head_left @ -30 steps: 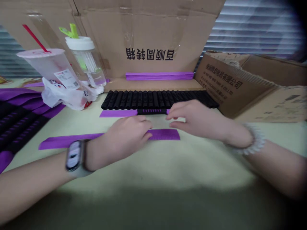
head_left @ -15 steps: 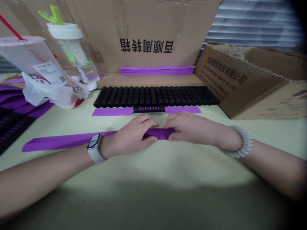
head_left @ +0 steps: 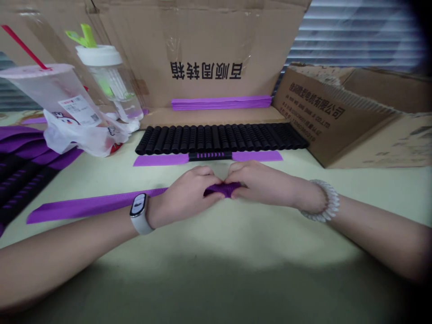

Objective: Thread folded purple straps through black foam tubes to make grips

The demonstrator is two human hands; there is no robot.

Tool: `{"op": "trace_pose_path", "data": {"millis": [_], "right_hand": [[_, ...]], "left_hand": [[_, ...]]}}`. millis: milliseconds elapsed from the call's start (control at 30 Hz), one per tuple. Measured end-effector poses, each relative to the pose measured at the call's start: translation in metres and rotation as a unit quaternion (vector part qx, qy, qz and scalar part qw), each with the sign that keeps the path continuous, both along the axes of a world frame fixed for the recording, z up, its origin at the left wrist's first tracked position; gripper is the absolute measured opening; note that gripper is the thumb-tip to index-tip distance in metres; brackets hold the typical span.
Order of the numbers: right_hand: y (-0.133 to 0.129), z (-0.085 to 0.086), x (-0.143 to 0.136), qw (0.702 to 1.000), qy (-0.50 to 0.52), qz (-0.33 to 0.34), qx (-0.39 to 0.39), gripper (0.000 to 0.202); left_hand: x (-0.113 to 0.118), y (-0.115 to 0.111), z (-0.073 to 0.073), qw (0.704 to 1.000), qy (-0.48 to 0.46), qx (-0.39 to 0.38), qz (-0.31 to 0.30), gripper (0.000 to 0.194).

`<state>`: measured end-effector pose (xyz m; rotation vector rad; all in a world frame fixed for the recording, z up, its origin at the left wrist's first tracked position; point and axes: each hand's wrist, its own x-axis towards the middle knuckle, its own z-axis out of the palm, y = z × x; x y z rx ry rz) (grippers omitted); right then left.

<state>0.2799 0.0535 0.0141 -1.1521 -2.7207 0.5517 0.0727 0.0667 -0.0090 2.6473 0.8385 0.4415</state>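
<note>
A long purple strip [head_left: 97, 204] lies across the pale table, its near part bunched between my two hands. My left hand [head_left: 191, 193], with a watch on its wrist, is closed on the strip with thumb and fingers. My right hand [head_left: 259, 184], wearing a clear coiled band, pinches the strip's right part, and its far end is hidden under the palm. Just beyond my hands lies a black ribbed sleeve [head_left: 211, 155] with lighter purple ends sticking out of both sides. A row of black ribbed tubes [head_left: 221, 138] stretches behind it.
Folded purple strips [head_left: 221, 103] rest on a cardboard flap before a big carton [head_left: 205, 36]. An open box [head_left: 357, 121] stands at right. At left are a drink cup [head_left: 64, 96], a water bottle [head_left: 108, 81] and purple strips with black sleeves [head_left: 23, 180].
My right hand has moved left, towards my left hand, and the purple strip between them is more bunched up. The view has shifted slightly.
</note>
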Motion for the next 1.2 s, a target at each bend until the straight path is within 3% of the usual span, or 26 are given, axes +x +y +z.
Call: {"op": "trace_pose_path", "data": {"millis": [833, 1200], "right_hand": [[-0.0025, -0.0027, -0.0042, 1.000, 0.007, 0.010, 0.000, 0.024], [-0.0039, 0.0008, -0.0051, 1.000, -0.006, 0.006, 0.005, 0.020]], "left_hand": [[0.0033, -0.0046, 0.0006, 0.998, 0.032, 0.061, -0.011, 0.017], [0.0032, -0.0045, -0.0017, 0.996, 0.044, 0.076, -0.009, 0.020]]}}
